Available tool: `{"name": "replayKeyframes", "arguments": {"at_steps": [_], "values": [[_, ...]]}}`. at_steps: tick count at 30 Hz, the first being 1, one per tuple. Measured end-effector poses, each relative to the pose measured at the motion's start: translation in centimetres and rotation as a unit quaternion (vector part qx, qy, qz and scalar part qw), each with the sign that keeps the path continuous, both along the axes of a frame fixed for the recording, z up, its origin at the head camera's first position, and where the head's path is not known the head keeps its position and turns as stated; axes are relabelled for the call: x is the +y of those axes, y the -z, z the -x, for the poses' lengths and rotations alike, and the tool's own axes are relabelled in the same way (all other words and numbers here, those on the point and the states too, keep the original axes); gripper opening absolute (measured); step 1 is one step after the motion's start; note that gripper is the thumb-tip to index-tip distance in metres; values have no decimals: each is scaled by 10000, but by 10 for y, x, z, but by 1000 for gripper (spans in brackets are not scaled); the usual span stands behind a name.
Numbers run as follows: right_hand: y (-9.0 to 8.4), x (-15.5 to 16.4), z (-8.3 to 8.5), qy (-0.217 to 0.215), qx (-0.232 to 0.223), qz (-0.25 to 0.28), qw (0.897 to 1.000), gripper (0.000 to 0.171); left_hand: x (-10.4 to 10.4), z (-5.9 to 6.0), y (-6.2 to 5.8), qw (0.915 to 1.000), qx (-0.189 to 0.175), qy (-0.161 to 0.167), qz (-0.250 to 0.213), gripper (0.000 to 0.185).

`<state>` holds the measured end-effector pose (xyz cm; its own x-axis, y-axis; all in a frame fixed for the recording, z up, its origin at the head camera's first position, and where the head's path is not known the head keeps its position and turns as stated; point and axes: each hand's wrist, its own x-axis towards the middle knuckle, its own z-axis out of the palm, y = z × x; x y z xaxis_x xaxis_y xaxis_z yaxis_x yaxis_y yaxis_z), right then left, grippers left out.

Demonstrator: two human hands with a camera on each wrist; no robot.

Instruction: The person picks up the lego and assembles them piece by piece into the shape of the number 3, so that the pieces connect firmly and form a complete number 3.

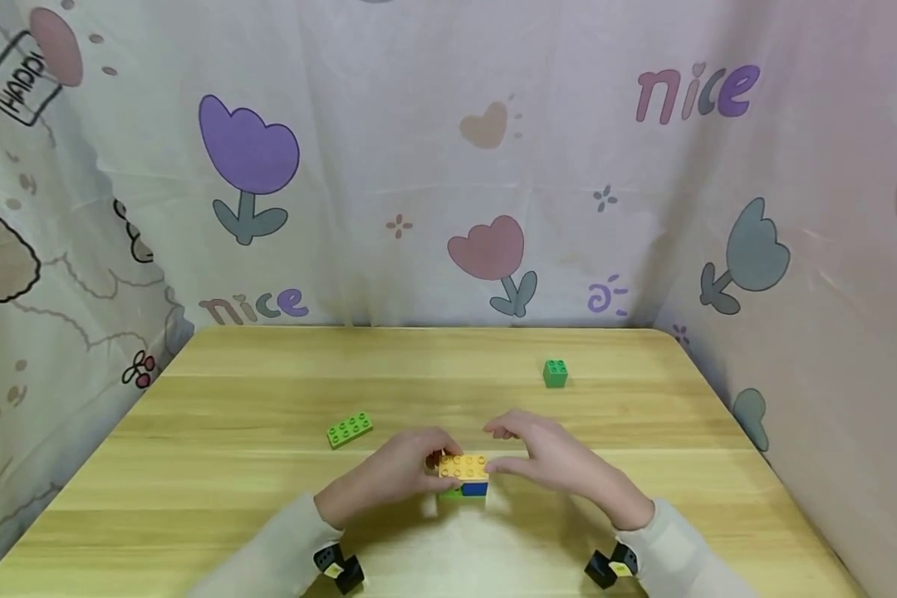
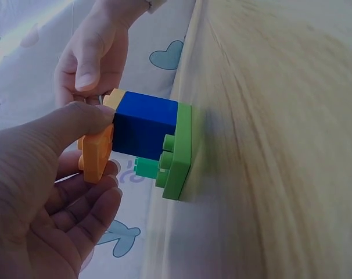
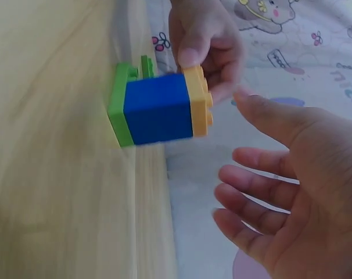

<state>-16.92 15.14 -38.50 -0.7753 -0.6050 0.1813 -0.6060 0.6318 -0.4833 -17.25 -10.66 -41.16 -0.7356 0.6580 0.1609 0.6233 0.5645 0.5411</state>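
Observation:
A small stack of toy building bricks stands on the wooden table in front of me. A light green flat brick (image 2: 179, 157) forms its base, a blue brick (image 3: 158, 108) sits on one end of that base, and a yellow-orange studded brick (image 1: 463, 467) lies on top, overhanging to the left. My left hand (image 1: 407, 465) pinches the overhanging end of the yellow-orange brick between thumb and fingers. Beside the stack's right end, my right hand (image 1: 561, 455) holds nothing. Its fingers are relaxed and spread apart from the thumb, with the thumb tip close to the top brick.
Another light green flat brick (image 1: 350, 429) lies behind and left of the stack. A small green brick (image 1: 556, 374) stands farther back on the right of the table (image 1: 269, 390). A patterned curtain (image 1: 381, 166) rises behind the table and along its sides.

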Motion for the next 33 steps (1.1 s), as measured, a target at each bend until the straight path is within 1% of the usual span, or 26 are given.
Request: {"name": "replayKeyframes", "arguments": {"at_steps": [5, 8, 11, 15, 24, 30, 33], "values": [[0, 6, 9, 381, 490, 177, 9979, 56, 0, 3, 0, 9999, -130, -68, 42, 32], [0, 10, 14, 571, 633, 344, 9958, 53, 1, 4, -1, 9999, -98, -92, 38, 32], [2, 13, 17, 751, 603, 436, 9944, 51, 1, 3, 0, 10000, -41, -48, 58, 32], [8, 18, 21, 962, 581, 358, 9930, 51, 1, 2, 0, 10000, -18, -29, 73, 32], [12, 32, 38, 1154, 425, 154, 9923, 53, -2, 2, 0, 9999, -40, -111, 93, 33], [13, 46, 49, 1352, 475, 53, 9897, 52, -1, 1, 0, 9999, -90, -88, 104, 32], [14, 54, 57, 1417, 530, -11, 9885, 53, 0, 0, 1, 9998, -63, -98, 138, 33]]}}
